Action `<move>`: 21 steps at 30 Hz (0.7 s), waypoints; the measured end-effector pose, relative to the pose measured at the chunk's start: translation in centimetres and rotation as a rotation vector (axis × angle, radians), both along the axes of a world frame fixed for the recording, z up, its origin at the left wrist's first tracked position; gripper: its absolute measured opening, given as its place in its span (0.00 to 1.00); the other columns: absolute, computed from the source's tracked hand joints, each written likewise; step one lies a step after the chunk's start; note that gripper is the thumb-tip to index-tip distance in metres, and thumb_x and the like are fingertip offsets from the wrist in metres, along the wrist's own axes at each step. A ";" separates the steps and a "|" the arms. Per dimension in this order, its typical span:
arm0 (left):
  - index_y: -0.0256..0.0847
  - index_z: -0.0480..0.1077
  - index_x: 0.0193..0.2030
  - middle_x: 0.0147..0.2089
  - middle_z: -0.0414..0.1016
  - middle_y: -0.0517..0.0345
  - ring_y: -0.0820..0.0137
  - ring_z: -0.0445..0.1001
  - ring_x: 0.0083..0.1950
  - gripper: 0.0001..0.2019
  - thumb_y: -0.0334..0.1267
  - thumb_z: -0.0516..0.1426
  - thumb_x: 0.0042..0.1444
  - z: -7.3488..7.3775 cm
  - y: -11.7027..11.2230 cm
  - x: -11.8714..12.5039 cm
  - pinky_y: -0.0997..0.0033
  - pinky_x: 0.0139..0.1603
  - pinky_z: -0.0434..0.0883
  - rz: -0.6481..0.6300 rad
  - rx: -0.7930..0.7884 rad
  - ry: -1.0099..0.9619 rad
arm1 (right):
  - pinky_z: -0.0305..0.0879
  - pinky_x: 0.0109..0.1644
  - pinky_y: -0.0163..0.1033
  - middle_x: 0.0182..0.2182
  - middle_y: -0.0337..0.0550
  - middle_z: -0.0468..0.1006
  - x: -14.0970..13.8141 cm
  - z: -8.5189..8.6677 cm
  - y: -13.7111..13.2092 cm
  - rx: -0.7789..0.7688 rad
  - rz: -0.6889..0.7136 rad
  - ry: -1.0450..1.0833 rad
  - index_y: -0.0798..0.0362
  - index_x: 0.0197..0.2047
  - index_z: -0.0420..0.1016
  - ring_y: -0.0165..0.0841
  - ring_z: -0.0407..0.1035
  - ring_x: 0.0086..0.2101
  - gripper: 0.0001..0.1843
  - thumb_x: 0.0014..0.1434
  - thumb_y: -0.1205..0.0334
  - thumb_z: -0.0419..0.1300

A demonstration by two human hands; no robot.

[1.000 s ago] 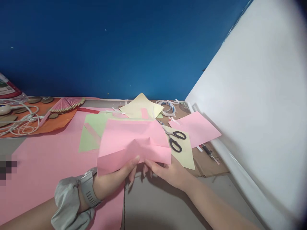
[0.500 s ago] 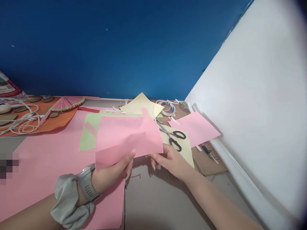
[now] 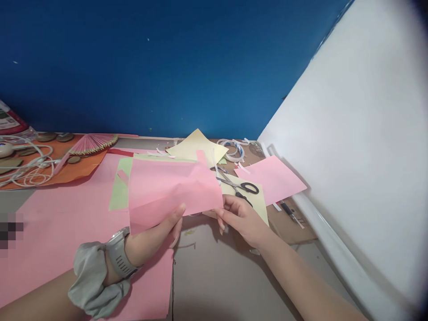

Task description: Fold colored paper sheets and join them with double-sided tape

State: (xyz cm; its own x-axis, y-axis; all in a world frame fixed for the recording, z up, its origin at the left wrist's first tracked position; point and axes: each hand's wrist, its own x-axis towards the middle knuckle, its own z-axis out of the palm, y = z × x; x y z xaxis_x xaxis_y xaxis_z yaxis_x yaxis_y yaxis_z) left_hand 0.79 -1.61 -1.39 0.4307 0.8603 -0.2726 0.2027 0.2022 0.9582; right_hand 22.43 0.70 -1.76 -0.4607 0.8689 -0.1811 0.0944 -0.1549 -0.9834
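A creased pink paper sheet [image 3: 167, 189] is held up above the table by both hands. My left hand [image 3: 157, 234], with a grey watch and a grey scrunchie at the wrist, pinches its lower edge with the thumb on top. My right hand [image 3: 242, 218] grips the sheet's lower right corner with closed fingers. Just beyond my right hand, black-handled scissors [image 3: 239, 187] lie on a pale yellow sheet [image 3: 259, 203].
A large pink sheet [image 3: 60, 227] covers the table's left. A light green sheet [image 3: 118, 189], a yellow sheet [image 3: 195, 147], another pink sheet [image 3: 272, 178], tape rolls [image 3: 234, 149], a folded pink fan [image 3: 88, 145], white cables [image 3: 26, 167] and an orange sheet [image 3: 72, 171] lie behind. A white board [image 3: 351, 147] leans at right.
Both hands have lifted the pink sheet and carried it slightly left and away. My right hand has slid from under the sheet to its right corner, and the scissors show more.
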 end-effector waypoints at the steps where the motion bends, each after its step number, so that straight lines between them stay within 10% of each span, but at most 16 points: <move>1: 0.43 0.56 0.13 0.15 0.58 0.65 0.74 0.62 0.23 0.27 0.53 0.44 0.60 0.0 0.0 0.0 0.72 0.47 0.67 -0.005 -0.005 -0.002 | 0.62 0.28 0.33 0.18 0.33 0.68 0.0 0.0 0.0 0.002 -0.001 0.000 0.54 0.31 0.65 0.25 0.63 0.20 0.12 0.58 0.54 0.58; 21: 0.43 0.55 0.15 0.14 0.59 0.66 0.75 0.63 0.21 0.26 0.50 0.40 0.63 -0.8 0.3 -0.9 0.74 0.42 0.65 0.093 0.013 -0.038 | 0.62 0.25 0.31 0.19 0.32 0.63 1.6 0.4 1.0 -0.005 -0.231 0.005 0.53 0.33 0.68 0.25 0.59 0.21 0.11 0.59 0.53 0.55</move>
State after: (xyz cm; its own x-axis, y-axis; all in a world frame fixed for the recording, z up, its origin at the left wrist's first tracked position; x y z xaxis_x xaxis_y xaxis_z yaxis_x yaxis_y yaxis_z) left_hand -0.13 -1.32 -2.18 0.3590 0.9003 -0.2461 0.1469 0.2058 0.9675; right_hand 24.05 1.68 -1.39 -0.2503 0.9506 -0.1839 0.0509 -0.1768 -0.9829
